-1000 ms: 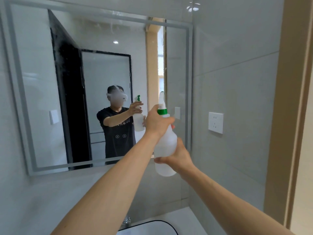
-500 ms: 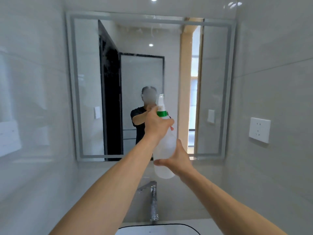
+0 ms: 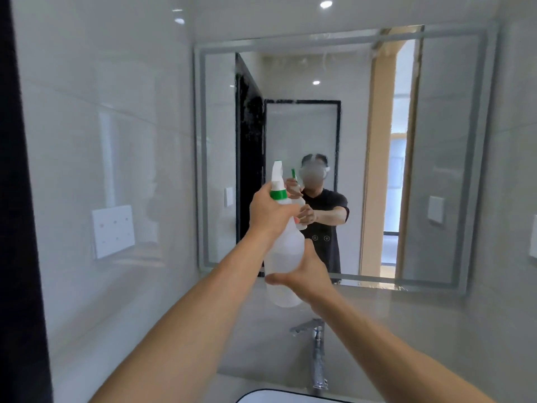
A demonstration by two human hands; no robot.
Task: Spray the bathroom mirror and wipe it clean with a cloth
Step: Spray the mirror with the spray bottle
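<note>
Gripping spray bottle [image 3: 283, 254] neck, left hand [image 3: 268, 212] curled tight, right hand [image 3: 305, 274] wrapped round its body

Place: a small home bathroom, seen from in front of the vanity.
Walls: large glossy pale grey tiles [image 3: 116, 141] on every side, throwing back the ceiling lights.
Mirror: a wide wall mirror [image 3: 436, 158] with a frosted border strip, hung above the basin, wet streaks and droplets near its top.
Faucet: 1 chrome tap [image 3: 318, 353] standing under the mirror.
Basin: a white basin rim [image 3: 279, 397] with a dark edge, just below the tap.
Socket: a white wall outlet plate [image 3: 114, 230] on the left tiles.
Reflection: a black-framed glass panel, a wooden door frame and recessed ceiling spots, all showing in the mirror.
</note>
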